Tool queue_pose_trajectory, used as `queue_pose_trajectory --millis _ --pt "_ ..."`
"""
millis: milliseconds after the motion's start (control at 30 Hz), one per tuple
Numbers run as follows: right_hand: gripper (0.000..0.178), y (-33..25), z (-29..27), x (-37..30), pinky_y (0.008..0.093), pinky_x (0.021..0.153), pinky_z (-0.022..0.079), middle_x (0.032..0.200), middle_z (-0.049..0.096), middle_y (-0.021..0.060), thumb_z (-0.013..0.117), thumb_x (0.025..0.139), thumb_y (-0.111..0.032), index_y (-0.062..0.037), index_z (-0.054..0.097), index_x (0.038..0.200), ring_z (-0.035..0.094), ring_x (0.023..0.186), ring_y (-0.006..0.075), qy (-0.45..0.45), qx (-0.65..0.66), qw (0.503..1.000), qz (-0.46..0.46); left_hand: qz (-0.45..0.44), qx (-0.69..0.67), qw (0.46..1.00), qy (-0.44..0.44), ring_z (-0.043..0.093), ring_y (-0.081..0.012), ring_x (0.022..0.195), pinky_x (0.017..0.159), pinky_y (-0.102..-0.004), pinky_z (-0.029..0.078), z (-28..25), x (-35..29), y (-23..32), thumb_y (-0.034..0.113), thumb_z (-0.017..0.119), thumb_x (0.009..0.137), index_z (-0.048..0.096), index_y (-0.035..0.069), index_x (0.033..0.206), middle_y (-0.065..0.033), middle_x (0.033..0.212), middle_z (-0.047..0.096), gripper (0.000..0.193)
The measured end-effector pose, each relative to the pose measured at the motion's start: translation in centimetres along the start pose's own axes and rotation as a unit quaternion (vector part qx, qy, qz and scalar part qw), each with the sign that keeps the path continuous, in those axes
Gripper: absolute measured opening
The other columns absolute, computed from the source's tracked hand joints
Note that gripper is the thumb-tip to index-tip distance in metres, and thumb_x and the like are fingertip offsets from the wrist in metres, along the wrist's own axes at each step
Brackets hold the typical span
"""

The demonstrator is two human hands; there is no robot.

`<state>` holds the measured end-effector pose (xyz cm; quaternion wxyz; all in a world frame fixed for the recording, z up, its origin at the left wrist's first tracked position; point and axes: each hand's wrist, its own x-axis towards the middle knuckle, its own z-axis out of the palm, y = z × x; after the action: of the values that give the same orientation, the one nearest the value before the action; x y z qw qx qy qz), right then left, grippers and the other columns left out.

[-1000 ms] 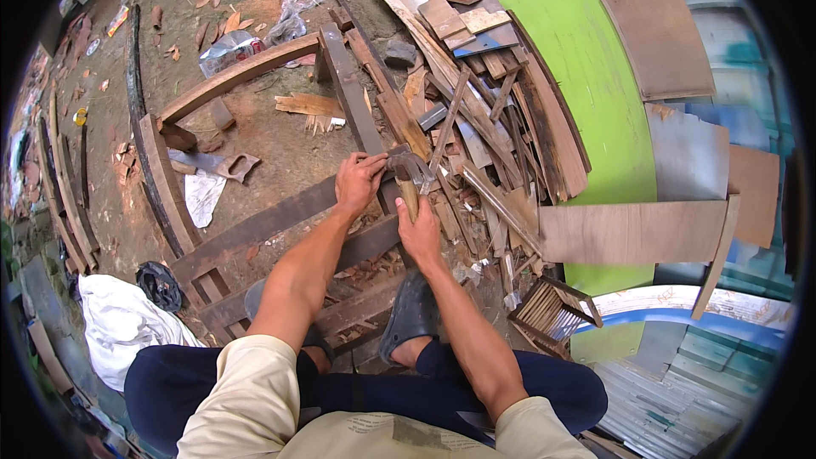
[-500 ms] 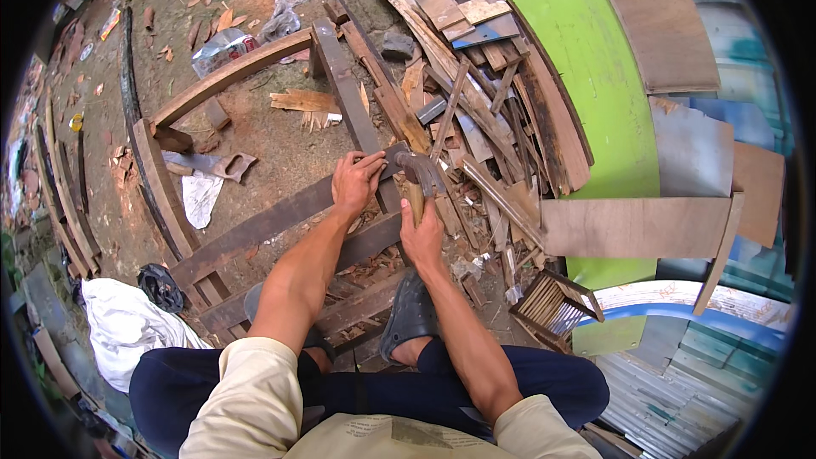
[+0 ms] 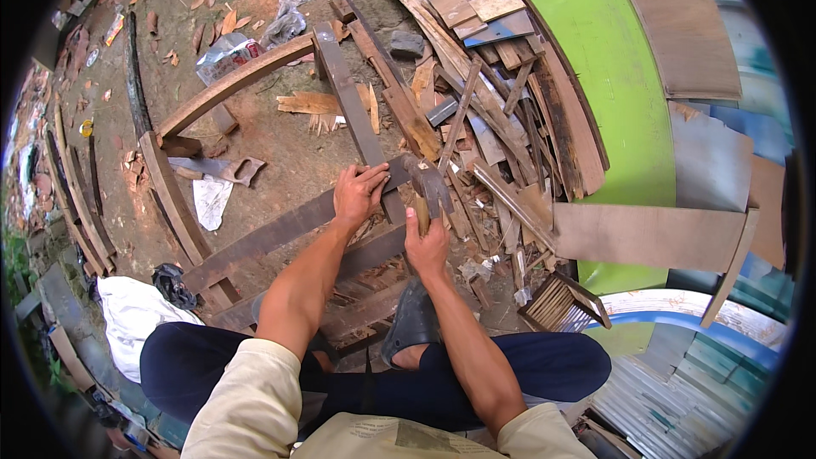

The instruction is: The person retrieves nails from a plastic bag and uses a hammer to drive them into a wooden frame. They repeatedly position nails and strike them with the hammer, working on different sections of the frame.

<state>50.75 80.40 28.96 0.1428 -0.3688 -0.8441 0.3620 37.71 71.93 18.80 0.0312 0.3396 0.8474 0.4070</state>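
Observation:
A claw hammer (image 3: 433, 185) stands at the end of a dark wooden plank (image 3: 285, 226). My right hand (image 3: 427, 244) is closed round its wooden handle, with the thumb lying up along it. The hammer head is right beside the plank's end. My left hand (image 3: 360, 194) grips the plank near that end, its fingers bent over the top; whether a nail is under the fingertips I cannot tell. This plank crosses a long beam (image 3: 350, 102) of a wooden frame lying on the ground. Another dark plank (image 3: 374, 253) runs below it, nearer my feet.
A handsaw (image 3: 234, 170) and a white cloth (image 3: 212, 201) lie inside the frame. Scrap wood (image 3: 489, 102) is heaped to the right, beside a green panel (image 3: 595, 76). A small slatted rack (image 3: 557, 304) sits near my right knee. White fabric (image 3: 136, 323) lies at left.
The whole view has shifted slightly, so the ground and frame appear a little further right and lower. Both hands keep their holds, and the hammer stays by the plank's end.

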Motion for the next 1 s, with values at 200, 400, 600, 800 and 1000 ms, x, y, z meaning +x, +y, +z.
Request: queue_pose_trajectory --millis 200,400,600,800,1000 --pt "0.044 0.9 -0.2 -1.3 0.0527 0.069 0.051 0.085 0.067 0.0313 0.065 0.096 -0.034 0.0049 0.058 0.116 0.065 0.079 0.0510 -0.130 -0.058 0.984 0.106 -0.007 0.000 1.000 -0.002 0.065 -0.0209 0.094 0.083 -0.0322 0.049 0.0 0.3 -0.3 0.013 0.078 0.080 0.079 0.013 0.098 0.0067 0.114 0.074 0.018" --pt "0.044 2.0 0.5 -2.1 0.0517 0.068 0.052 0.088 0.066 0.0336 0.065 0.096 -0.032 0.0078 0.061 0.114 0.065 0.079 0.0516 -0.066 -0.013 0.997 0.025 0.013 0.006 1.000 0.003 0.066 -0.0214 0.094 0.082 -0.0326 0.050 0.0 0.4 0.0 0.011 0.078 0.079 0.079 0.012 0.099 0.0062 0.115 0.074 0.020" --pt "0.047 0.5 0.0 -0.5 0.0526 0.066 0.053 0.086 0.067 0.0332 0.065 0.096 -0.032 0.0091 0.058 0.119 0.065 0.077 0.0525 -0.081 0.004 0.996 0.030 0.009 0.003 1.000 0.004 0.066 -0.0215 0.096 0.083 -0.0331 0.050 -0.1 0.3 0.0 0.011 0.077 0.079 0.079 0.011 0.099 0.0056 0.115 0.074 0.020" --pt "0.041 1.3 0.3 -0.8 0.0540 0.061 0.053 0.080 0.066 0.0326 0.064 0.095 -0.031 0.0022 0.054 0.119 0.067 0.073 0.0507 -0.127 -0.064 0.987 0.073 0.010 -0.005 1.000 -0.012 0.066 -0.0229 0.096 0.086 -0.0345 0.052 -0.2 0.4 -0.2 0.008 0.077 0.076 0.078 0.010 0.100 0.0053 0.116 0.074 0.024" --pt "0.042 0.1 0.6 -1.2 0.0522 0.062 0.050 0.077 0.065 0.0325 0.063 0.097 -0.035 0.0039 0.056 0.112 0.065 0.071 0.0510 -0.090 -0.034 0.993 0.068 0.012 -0.013 1.000 -0.014 0.065 -0.0244 0.097 0.087 -0.0361 0.053 -0.2 0.2 -0.9 0.008 0.078 0.076 0.078 0.010 0.104 0.0033 0.118 0.073 0.028"
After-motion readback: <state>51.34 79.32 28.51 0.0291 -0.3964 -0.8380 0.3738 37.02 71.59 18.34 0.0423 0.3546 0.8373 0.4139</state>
